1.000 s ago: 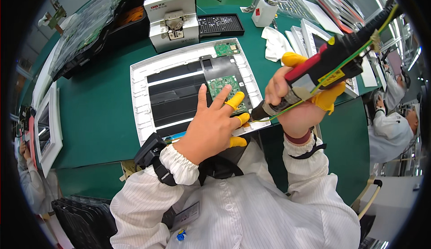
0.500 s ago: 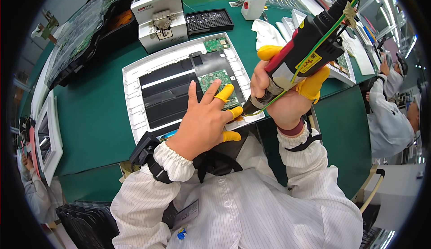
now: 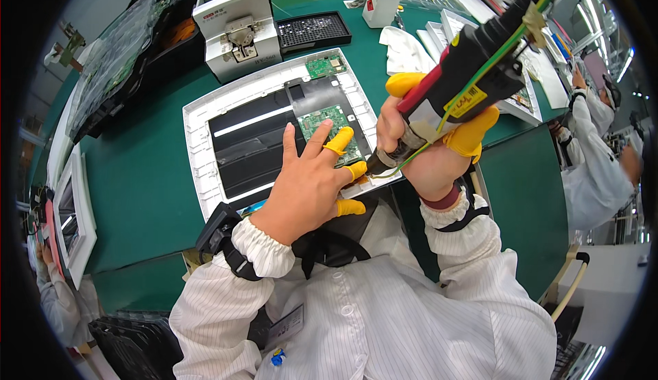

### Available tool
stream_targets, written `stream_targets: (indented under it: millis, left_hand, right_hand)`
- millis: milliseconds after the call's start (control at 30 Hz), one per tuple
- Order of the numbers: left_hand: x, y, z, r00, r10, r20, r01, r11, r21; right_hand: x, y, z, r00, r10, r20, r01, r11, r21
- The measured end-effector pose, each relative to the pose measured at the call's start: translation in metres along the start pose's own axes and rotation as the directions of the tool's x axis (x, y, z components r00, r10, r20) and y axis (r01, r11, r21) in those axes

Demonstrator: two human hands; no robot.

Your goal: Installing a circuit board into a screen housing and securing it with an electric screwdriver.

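Note:
My left hand (image 3: 301,185) lies with fingers spread over a green circuit board (image 3: 314,121), yellow finger cots on several fingertips. The board sits on the black sheet (image 3: 247,154) inside a white plastic housing (image 3: 194,150). In my right hand (image 3: 435,164) is a red and black electric screwdriver (image 3: 462,78), gripped and tilted, with a green-yellow wire along it. Its tip end points down at the housing's near right corner, beside my left fingers; the very tip is hidden. A smaller green board (image 3: 325,67) rests at the housing's far right corner.
Behind the housing stand a white screw feeder (image 3: 229,30) and a black perforated tray (image 3: 314,30). A white bottle (image 3: 382,4) and white cloth (image 3: 404,51) are at the far right. Left are a black bin (image 3: 103,99) and another white housing (image 3: 83,222). People (image 3: 593,188) work at right.
Both hands keep their places on the housing and screwdriver. The whole view has shifted slightly. A person at the far right has raised an arm.

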State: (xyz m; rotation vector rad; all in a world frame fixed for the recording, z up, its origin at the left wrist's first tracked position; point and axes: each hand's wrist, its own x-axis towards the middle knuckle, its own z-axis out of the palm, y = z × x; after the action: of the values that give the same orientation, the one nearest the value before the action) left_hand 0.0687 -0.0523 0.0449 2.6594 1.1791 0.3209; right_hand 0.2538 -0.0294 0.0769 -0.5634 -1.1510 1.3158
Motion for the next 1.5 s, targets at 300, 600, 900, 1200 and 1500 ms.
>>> stream_targets:
  millis: [300, 600, 900, 1200, 1500]
  left_hand:
    - [-0.001, -0.001, 0.001, 0.997, 0.026, -0.068, -0.026, 1.0, 0.007]
    - [0.0, -0.003, 0.003, 1.0, 0.009, 0.002, -0.009, 1.0, 0.014]
    - [0.001, 0.0, 0.004, 1.0, 0.007, 0.0, -0.007, 0.999, 0.039]
    - [-0.017, 0.007, -0.032, 0.992, -0.029, -0.123, 0.027, 0.999, -0.023]
    - [-0.079, 0.026, -0.029, 0.906, -0.341, -0.249, 0.33, 0.94, -0.087]
  right_hand:
    - [-0.003, 0.005, -0.005, 0.985, -0.121, 0.125, 0.122, 0.992, -0.002]
    - [-0.018, 0.003, -0.006, 0.997, 0.077, -0.012, -0.077, 0.95, -0.303]
    - [-0.021, 0.024, -0.01, 0.993, -0.043, -0.105, 0.017, 0.972, -0.235]
    - [0.047, -0.035, 0.005, 0.952, -0.268, 0.147, 0.259, 0.963, 0.077]
    - [0.151, -0.019, 0.059, 0.897, -0.437, 0.076, 0.428, 0.898, 0.103]
